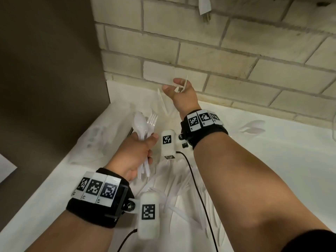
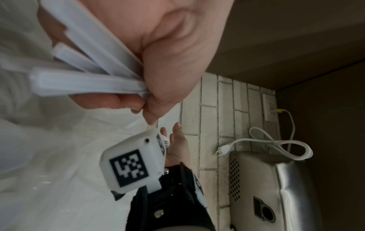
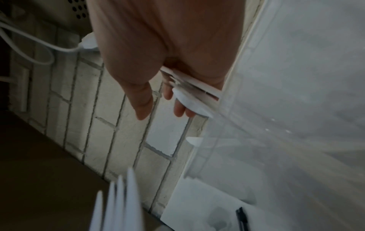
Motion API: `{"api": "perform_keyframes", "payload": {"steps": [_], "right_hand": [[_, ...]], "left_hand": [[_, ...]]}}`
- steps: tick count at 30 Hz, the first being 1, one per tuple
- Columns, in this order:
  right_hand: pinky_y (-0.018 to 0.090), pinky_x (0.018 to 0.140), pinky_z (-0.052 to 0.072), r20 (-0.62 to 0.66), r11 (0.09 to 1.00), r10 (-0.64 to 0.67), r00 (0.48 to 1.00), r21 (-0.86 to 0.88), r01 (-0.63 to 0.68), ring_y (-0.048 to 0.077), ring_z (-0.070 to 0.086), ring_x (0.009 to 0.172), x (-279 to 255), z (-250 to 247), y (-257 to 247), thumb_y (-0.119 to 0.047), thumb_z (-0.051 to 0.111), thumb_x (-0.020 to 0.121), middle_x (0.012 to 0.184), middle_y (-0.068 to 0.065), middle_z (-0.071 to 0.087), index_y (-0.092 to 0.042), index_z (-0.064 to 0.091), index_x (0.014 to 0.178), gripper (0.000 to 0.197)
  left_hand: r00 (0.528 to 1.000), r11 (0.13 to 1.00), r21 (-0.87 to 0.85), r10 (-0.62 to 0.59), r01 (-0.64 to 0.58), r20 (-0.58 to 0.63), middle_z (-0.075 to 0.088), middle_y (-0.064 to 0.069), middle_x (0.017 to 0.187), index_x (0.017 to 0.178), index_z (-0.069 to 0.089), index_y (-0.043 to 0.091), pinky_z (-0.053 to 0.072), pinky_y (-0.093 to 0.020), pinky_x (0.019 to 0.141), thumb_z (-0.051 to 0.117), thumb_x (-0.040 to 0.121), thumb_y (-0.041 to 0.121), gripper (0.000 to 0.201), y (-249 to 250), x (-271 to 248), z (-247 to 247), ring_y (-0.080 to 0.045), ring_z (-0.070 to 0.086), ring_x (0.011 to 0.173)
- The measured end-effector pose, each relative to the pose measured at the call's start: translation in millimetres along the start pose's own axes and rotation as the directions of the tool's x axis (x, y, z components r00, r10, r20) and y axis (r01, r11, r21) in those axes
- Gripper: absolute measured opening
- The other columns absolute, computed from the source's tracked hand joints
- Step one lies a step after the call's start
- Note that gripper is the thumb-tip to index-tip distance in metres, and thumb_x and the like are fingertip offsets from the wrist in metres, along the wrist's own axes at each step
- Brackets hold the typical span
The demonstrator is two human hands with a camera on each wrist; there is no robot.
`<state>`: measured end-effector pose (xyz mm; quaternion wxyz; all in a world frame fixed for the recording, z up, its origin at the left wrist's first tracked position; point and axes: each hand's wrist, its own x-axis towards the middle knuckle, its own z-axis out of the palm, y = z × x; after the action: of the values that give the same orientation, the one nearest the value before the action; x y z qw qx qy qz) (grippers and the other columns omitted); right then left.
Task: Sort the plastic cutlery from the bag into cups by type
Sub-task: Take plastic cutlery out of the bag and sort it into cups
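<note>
While white plastic spoons and forks [image 1: 145, 124] stand bunched in the curled left hand [image 1: 134, 155] above the loose cutlery pile [image 1: 178, 186] on the white counter [image 1: 272, 160], the raised right hand [image 1: 181, 93] holds white plastic knives [image 1: 184, 84], thumb and forefinger extended, near the pale brick wall [image 1: 236, 57].

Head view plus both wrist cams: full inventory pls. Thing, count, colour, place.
Held bundle: several spoons and forks, white, gripped in the left hand.
Held piece: count unclear, white, between the right hand's fingers; type unclear.
Loose cutlery: many, white, scattered on the counter between the arms.
Spoons: a few, white, on the counter at the right.
Counter: one, white.
Brick wall: one, cream, behind the counter.
Appliance: one, metal, against the wall.
Cord with plug: one, white, on the appliance.
Left hand: holds the bundle.
Right hand: raised near the wall.
</note>
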<state>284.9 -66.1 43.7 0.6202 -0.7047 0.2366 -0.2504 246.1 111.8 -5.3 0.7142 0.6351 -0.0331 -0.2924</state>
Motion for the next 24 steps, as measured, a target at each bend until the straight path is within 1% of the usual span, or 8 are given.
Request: {"api": "perform_keyframes", "payload": {"steps": [4,6,11,15,17,19,22,24], "right_hand": [[0.031,0.105,0.041,0.007,0.999,-0.012,1.0,-0.038,0.012,0.019,0.052,0.123,2.2,-5.0,-9.2,-0.024,0.074,0.081,0.127,0.005,0.054,-0.016,0.044,0.136,0.063],[0.034,0.11,0.037,0.01,0.993,-0.052,0.999,-0.104,0.053,0.018,0.045,0.131,1.3,-8.4,-13.3,-0.022,0.071,0.084,0.141,0.005,0.048,-0.015,0.042,0.14,0.063],[0.037,0.112,0.036,0.024,0.989,-0.108,0.994,-0.099,0.11,0.015,0.039,0.137,-2.9,-21.2,-25.2,-0.004,0.062,0.087,0.147,0.008,0.043,-0.013,0.039,0.143,0.062],[0.024,0.094,0.047,-0.007,0.984,-0.14,0.99,-0.114,0.139,0.017,0.041,0.135,-14.9,-37.2,-39.9,0.004,0.059,0.084,0.145,0.007,0.045,-0.015,0.04,0.142,0.064],[0.026,0.097,0.045,-0.025,0.987,-0.14,0.99,-0.085,0.138,0.019,0.044,0.131,-27.2,-47.2,-46.6,0.006,0.057,0.085,0.142,0.008,0.049,-0.016,0.043,0.14,0.061],[0.029,0.096,0.046,-0.059,0.991,-0.129,0.99,-0.05,0.127,0.018,0.051,0.123,-44.1,-58.4,-49.8,0.004,0.057,0.085,0.13,0.005,0.057,-0.015,0.05,0.132,0.052],[0.029,0.076,0.049,-0.071,0.999,-0.051,0.996,-0.012,0.05,0.018,0.063,0.093,-75.6,-74.7,-45.1,-0.004,0.058,0.087,0.095,-0.002,0.065,-0.014,0.061,0.108,0.024],[0.03,0.069,0.049,-0.023,0.998,0.029,0.999,-0.053,-0.031,0.015,0.063,0.075,-99.8,-82.0,-38.3,-0.02,0.066,0.087,0.083,-0.002,0.066,-0.013,0.064,0.096,0.012]], "left_hand": [[1.0,1.0,-0.002,-0.002,0.002,0.021,0.048,-0.001,0.07,0.102,0.055,0.011,0.042,-0.029,0.051,0.068,0.087,0.026,0.025,-0.9,-1.9,6.8,-0.013,0.045,0.053],[0.999,0.999,-0.028,-0.017,0.018,0.041,0.049,-0.001,0.07,0.1,0.054,0.012,0.042,-0.029,0.051,0.068,0.087,0.026,0.024,-0.8,-3.9,9.0,-0.012,0.045,0.052],[0.998,0.999,-0.048,-0.022,0.025,0.056,0.05,-0.001,0.064,0.093,0.056,0.012,0.047,-0.031,0.055,0.068,0.087,0.024,0.018,1.6,-9.1,14.8,-0.013,0.048,0.05],[0.994,0.993,-0.104,-0.042,0.053,0.1,0.056,-0.004,0.068,0.089,0.059,0.008,0.055,-0.039,0.068,0.063,0.091,0.023,0.015,5.7,-16.0,23.4,-0.015,0.057,0.051],[0.988,0.987,-0.142,-0.054,0.075,0.145,0.055,-0.005,0.072,0.098,0.06,0.006,0.057,-0.039,0.066,0.061,0.092,0.021,0.017,7.1,-19.9,28.2,-0.014,0.06,0.048],[0.978,0.98,-0.174,-0.059,0.094,0.198,0.054,-0.004,0.076,0.109,0.061,0.006,0.057,-0.032,0.054,0.058,0.093,0.021,0.022,8.3,-24.0,31.4,-0.014,0.062,0.05],[0.951,0.982,-0.161,-0.04,0.094,0.306,0.053,-0.003,0.081,0.115,0.063,0.011,0.055,-0.029,0.055,0.054,0.094,0.023,0.026,8.2,-28.8,34.9,-0.019,0.06,0.064],[0.928,0.987,-0.141,-0.023,0.081,0.371,0.055,-0.002,0.08,0.114,0.065,0.014,0.056,-0.032,0.063,0.054,0.093,0.024,0.026,6.8,-31.2,37.9,-0.019,0.059,0.068]]}}
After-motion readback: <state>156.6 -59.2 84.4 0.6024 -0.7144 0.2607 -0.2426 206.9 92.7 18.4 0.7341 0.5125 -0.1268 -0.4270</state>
